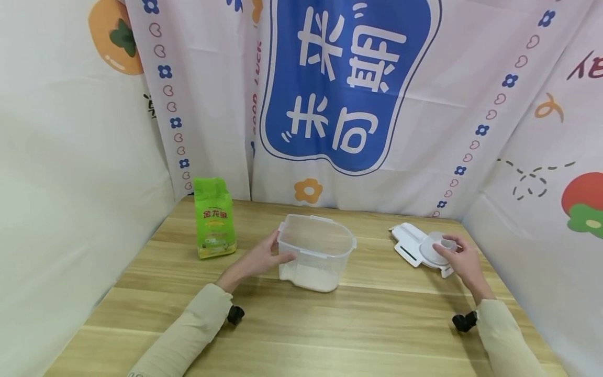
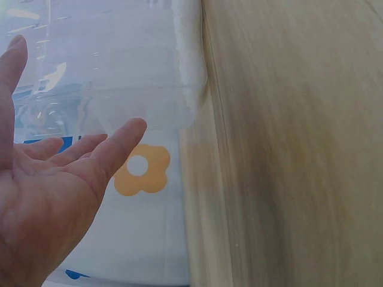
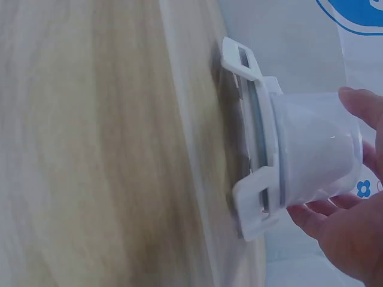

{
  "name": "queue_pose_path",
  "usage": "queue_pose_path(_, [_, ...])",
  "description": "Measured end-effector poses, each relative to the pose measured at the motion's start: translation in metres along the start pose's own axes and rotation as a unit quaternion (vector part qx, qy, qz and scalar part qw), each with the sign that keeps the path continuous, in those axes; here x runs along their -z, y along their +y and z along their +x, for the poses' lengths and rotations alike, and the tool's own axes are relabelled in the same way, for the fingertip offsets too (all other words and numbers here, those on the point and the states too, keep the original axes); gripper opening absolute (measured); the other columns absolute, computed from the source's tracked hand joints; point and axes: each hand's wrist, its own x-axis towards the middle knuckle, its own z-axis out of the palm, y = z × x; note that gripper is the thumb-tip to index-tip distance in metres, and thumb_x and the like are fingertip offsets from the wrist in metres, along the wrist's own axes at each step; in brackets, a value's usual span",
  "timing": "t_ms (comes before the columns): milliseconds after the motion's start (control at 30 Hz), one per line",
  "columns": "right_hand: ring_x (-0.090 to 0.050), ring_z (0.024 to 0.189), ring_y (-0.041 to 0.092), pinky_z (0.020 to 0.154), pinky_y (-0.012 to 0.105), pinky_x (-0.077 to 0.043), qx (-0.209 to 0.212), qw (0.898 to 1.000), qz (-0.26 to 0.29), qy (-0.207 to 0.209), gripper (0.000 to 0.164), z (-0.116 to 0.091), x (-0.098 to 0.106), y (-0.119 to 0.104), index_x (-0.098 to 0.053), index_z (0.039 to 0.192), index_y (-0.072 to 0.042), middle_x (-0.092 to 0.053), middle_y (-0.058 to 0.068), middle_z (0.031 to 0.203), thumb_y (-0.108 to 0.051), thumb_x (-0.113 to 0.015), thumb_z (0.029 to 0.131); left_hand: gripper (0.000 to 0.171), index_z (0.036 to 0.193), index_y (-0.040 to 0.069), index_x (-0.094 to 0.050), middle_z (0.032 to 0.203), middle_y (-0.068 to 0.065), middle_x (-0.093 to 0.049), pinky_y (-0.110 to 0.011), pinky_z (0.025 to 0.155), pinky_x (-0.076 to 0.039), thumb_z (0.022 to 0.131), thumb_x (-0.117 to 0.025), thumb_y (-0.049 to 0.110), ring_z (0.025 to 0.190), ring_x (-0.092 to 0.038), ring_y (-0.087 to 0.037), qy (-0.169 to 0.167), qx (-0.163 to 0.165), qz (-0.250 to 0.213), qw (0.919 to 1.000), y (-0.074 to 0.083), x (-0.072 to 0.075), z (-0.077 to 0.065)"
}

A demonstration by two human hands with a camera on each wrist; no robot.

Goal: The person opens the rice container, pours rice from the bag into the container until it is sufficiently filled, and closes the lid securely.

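Observation:
A clear plastic storage container [image 1: 316, 251] stands upright on the table with a layer of white grain or powder [image 1: 308, 276] at its bottom. My left hand [image 1: 265, 256] is at its left side, thumb in front and fingers spread fairly straight; in the left wrist view the fingers [image 2: 122, 146] look loose beside the clear wall. At the right, a white lid [image 1: 409, 243] with side latches lies flat. On it sits a translucent cup [image 3: 317, 146], which my right hand [image 1: 464, 262] holds between thumb and curled fingers.
A bright green packaged bag [image 1: 214, 217] with yellow at its base stands at the back left of the wooden table [image 1: 301, 335]. Printed cloth [image 1: 216, 104] hangs along the back and both sides. Black wrist cameras [image 1: 235, 315] sit under both sleeves.

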Motion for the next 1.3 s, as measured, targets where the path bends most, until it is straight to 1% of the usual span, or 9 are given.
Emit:
queue_pose_path(133, [-0.049, 0.111, 0.029, 0.080, 0.025, -0.043, -0.002, 1.000, -0.020, -0.014, 0.063, 0.001, 0.001, 0.000, -0.051, 0.136, -0.002, -0.048, 0.029, 0.140, -0.046, -0.065, 0.092, 0.085, 0.155, 0.024, -0.021, 0.146, -0.009, -0.047, -0.044, 0.104, -0.049, 0.089, -0.071, 0.039, 0.134, -0.049, -0.031, -0.001, 0.001, -0.007, 1.0000, -0.001, 0.000, 0.001])
queue_pose_path(267, [-0.040, 0.132, 0.047, 0.102, 0.055, -0.041, -0.011, 1.000, -0.006, -0.027, 0.065, 0.002, 0.001, -0.003, -0.048, 0.138, 0.000, -0.040, 0.034, 0.147, -0.047, -0.061, 0.095, 0.087, 0.156, 0.025, -0.019, 0.147, -0.009, -0.045, -0.044, 0.104, -0.049, 0.089, -0.072, 0.039, 0.134, -0.049, -0.031, 0.000, 0.005, -0.010, 0.9999, -0.001, 0.000, 0.001])
queue_pose_path(500, [-0.048, 0.124, 0.041, 0.088, 0.029, -0.044, -0.002, 1.000, -0.015, 0.009, 0.053, 0.002, 0.002, -0.009, -0.053, 0.132, 0.003, -0.052, 0.030, 0.137, -0.039, -0.052, 0.100, 0.089, 0.157, 0.025, -0.017, 0.151, -0.010, -0.042, -0.045, 0.106, -0.048, 0.089, -0.071, 0.042, 0.136, -0.047, -0.032, 0.001, 0.010, -0.001, 0.9999, -0.002, 0.000, 0.000])
queue_pose_path(700, [-0.043, 0.131, 0.048, 0.104, 0.060, -0.041, 0.006, 0.998, -0.022, 0.065, 0.044, 0.002, 0.000, -0.024, -0.056, 0.128, 0.004, -0.049, 0.030, 0.139, -0.028, -0.048, 0.099, 0.089, 0.157, 0.031, -0.014, 0.151, -0.007, -0.043, -0.047, 0.107, -0.046, 0.089, -0.071, 0.043, 0.138, -0.045, -0.032, 0.009, 0.006, 0.011, 0.9999, 0.000, 0.001, -0.002])
queue_pose_path(767, [-0.049, 0.127, 0.039, 0.104, 0.054, -0.045, 0.007, 0.995, -0.014, 0.101, 0.040, 0.003, -0.001, -0.030, -0.060, 0.124, 0.004, -0.054, 0.027, 0.134, -0.025, -0.048, 0.098, 0.088, 0.157, 0.032, -0.015, 0.151, -0.007, -0.043, -0.048, 0.107, -0.046, 0.090, -0.070, 0.042, 0.138, -0.045, -0.032, 0.008, 0.000, 0.009, 0.9999, 0.000, 0.001, -0.002])
queue_pose_path(867, [-0.061, 0.108, 0.016, 0.095, 0.028, -0.054, 0.013, 0.990, -0.001, 0.141, 0.036, 0.003, -0.005, -0.040, -0.064, 0.119, 0.003, -0.062, 0.019, 0.124, -0.021, -0.049, 0.096, 0.085, 0.157, 0.032, -0.014, 0.152, -0.007, -0.042, -0.048, 0.107, -0.045, 0.091, -0.068, 0.040, 0.139, -0.044, -0.032, 0.001, -0.007, 0.002, 1.0000, 0.000, 0.001, -0.004])
queue_pose_path(1000, [-0.053, 0.090, -0.011, 0.078, 0.002, -0.044, 0.020, 0.988, 0.028, 0.151, 0.033, 0.001, -0.013, -0.051, -0.063, 0.119, 0.000, -0.064, 0.008, 0.113, -0.021, -0.051, 0.096, 0.083, 0.157, 0.030, -0.016, 0.155, -0.008, -0.039, -0.047, 0.109, -0.044, 0.093, -0.066, 0.042, 0.138, -0.045, -0.031, -0.003, -0.003, 0.006, 1.0000, 0.000, 0.002, -0.008])
queue_pose_path(1133, [-0.052, 0.085, -0.015, 0.076, 0.001, -0.043, 0.041, 0.984, 0.062, 0.163, 0.030, -0.003, -0.027, -0.061, -0.064, 0.116, 0.002, -0.064, 0.003, 0.102, -0.017, -0.053, 0.095, 0.080, 0.157, 0.025, -0.020, 0.153, -0.009, -0.042, -0.046, 0.110, -0.044, 0.093, -0.064, 0.046, 0.136, -0.048, -0.030, 0.000, 0.004, 0.027, 0.9996, -0.002, 0.006, -0.014])
queue_pose_path(1300, [-0.060, 0.087, -0.006, 0.074, 0.000, -0.045, 0.083, 0.981, 0.086, 0.150, 0.027, -0.011, -0.048, -0.080, -0.065, 0.114, 0.005, -0.067, 0.019, 0.106, -0.010, -0.055, 0.094, 0.074, 0.156, 0.020, -0.025, 0.146, -0.009, -0.050, -0.045, 0.108, -0.046, 0.095, -0.061, 0.045, 0.131, -0.052, -0.029, -0.007, 0.006, 0.030, 0.9995, -0.003, 0.010, -0.019])
